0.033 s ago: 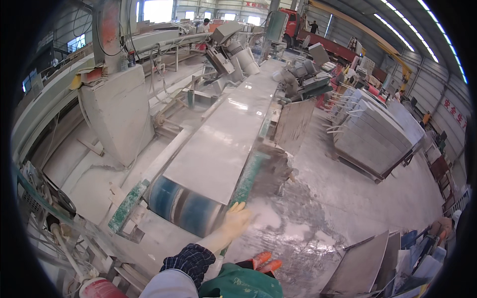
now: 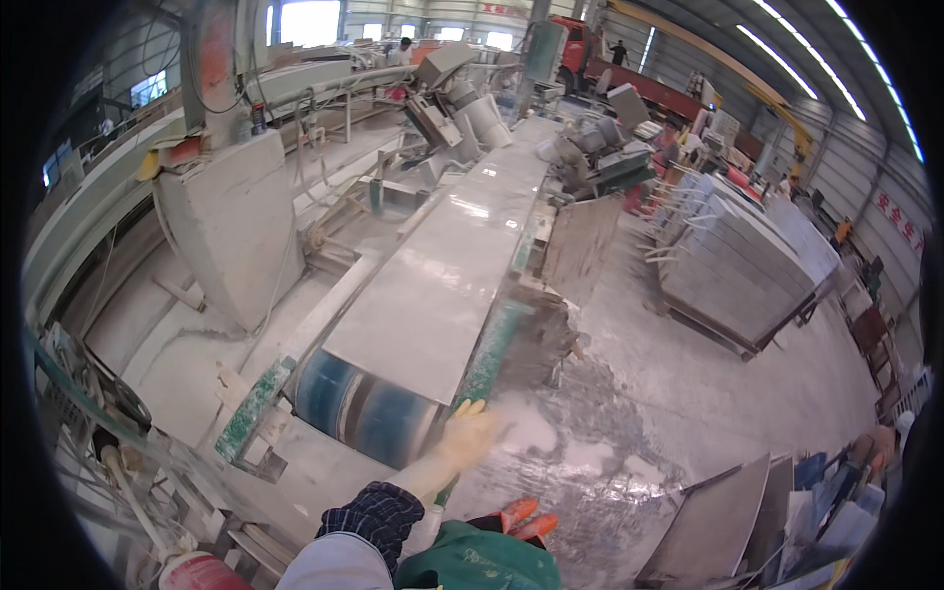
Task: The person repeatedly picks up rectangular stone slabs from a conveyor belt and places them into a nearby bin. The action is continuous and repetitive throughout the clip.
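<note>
My left hand, in a pale yellow glove under a dark checked cuff, rests at the near end of a green side rail. Its fingers look stretched out over the rail with the yellow tips a little apart, and nothing shows in them. Beside it is a roller end banded in blue and brown. A long, pale, glossy slab-like surface runs from there to the machine heads at the far end; I cannot tell whether it is one slab or several. My right hand is out of view.
Grey motor units flank the far end. On the right stands a stack of slabs on a frame; thin panels lean at lower right. The floor is wet. A concrete block stands left. A person is far back.
</note>
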`<control>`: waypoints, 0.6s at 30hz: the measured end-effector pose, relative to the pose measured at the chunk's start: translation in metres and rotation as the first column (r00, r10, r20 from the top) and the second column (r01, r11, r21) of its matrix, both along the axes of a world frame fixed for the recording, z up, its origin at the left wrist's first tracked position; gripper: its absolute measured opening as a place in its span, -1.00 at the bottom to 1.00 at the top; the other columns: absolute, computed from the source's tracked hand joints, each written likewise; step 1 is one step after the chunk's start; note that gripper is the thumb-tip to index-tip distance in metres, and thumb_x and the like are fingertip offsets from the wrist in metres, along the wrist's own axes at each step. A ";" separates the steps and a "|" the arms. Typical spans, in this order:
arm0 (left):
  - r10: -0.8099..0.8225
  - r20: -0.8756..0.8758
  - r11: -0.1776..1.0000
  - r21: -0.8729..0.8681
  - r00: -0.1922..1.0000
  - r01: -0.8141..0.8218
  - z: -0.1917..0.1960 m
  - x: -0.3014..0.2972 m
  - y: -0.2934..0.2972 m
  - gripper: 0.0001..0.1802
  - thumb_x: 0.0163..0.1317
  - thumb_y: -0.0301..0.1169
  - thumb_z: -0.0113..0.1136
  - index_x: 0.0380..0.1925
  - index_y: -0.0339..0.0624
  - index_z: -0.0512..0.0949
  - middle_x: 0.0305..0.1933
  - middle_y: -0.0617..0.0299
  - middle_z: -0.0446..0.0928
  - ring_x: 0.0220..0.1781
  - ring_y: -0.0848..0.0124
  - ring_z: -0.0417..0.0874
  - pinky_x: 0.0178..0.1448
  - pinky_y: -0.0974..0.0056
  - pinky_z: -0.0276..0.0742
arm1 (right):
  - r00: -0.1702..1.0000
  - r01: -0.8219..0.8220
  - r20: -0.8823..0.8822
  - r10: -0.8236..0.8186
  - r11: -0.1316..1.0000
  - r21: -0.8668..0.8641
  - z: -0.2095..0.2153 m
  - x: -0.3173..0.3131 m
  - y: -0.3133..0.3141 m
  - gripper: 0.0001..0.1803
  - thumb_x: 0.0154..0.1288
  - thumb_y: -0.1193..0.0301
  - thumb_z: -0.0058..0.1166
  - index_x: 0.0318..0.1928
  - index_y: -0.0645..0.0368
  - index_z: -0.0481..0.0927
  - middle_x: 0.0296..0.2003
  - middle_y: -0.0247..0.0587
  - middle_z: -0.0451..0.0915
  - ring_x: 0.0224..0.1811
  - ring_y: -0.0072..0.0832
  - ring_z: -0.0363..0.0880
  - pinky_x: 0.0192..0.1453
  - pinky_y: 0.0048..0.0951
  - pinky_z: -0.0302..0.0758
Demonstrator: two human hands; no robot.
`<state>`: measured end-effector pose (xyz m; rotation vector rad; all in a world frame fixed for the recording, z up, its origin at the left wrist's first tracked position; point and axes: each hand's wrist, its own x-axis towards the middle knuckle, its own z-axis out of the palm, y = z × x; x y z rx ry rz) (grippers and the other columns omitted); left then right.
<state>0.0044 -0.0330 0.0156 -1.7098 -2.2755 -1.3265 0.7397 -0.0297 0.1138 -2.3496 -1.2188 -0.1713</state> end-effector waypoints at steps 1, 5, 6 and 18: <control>-0.011 0.080 1.000 0.020 0.997 0.009 0.002 0.000 0.001 -0.69 0.21 -0.34 0.16 -0.04 -0.03 0.62 0.01 0.01 0.60 0.16 -0.03 0.53 0.35 -0.04 0.32 | 0.997 -0.007 -0.078 0.009 1.000 0.026 0.001 0.003 0.002 -0.40 0.17 0.44 0.13 0.24 0.34 0.41 0.15 0.04 0.51 0.16 -0.23 0.51 0.21 -0.26 0.45; 0.159 0.550 0.974 0.047 0.820 -0.220 0.007 0.022 0.018 -0.58 0.36 -0.31 0.13 0.20 -0.07 0.49 0.14 0.12 0.58 0.18 0.19 0.58 0.25 0.16 0.48 | 0.867 -0.134 -0.447 0.219 0.967 0.216 0.013 -0.001 0.028 -0.34 0.13 0.49 0.16 0.28 0.37 0.37 0.17 0.04 0.49 0.18 -0.26 0.49 0.24 -0.31 0.43; 0.016 0.679 0.978 0.143 0.734 -0.154 0.010 0.033 0.028 -0.56 0.37 -0.32 0.12 0.23 -0.13 0.45 0.14 0.11 0.58 0.18 0.22 0.58 0.24 0.18 0.49 | 0.795 -0.195 -0.520 0.312 0.943 0.268 0.017 -0.015 0.041 -0.33 0.12 0.51 0.17 0.29 0.38 0.37 0.18 0.04 0.49 0.18 -0.26 0.49 0.25 -0.32 0.43; -0.245 0.954 0.967 0.253 -0.176 0.024 0.122 0.131 -0.023 -0.73 0.42 -0.36 0.09 0.07 -0.07 0.37 0.00 0.14 0.47 -0.06 0.28 0.52 -0.01 0.18 0.49 | -0.215 -0.976 -0.405 0.888 -0.186 0.110 0.112 -0.427 0.093 -0.21 -0.19 0.44 0.37 0.22 0.11 0.53 0.25 -0.12 0.48 0.28 -0.16 0.41 0.35 -0.24 0.37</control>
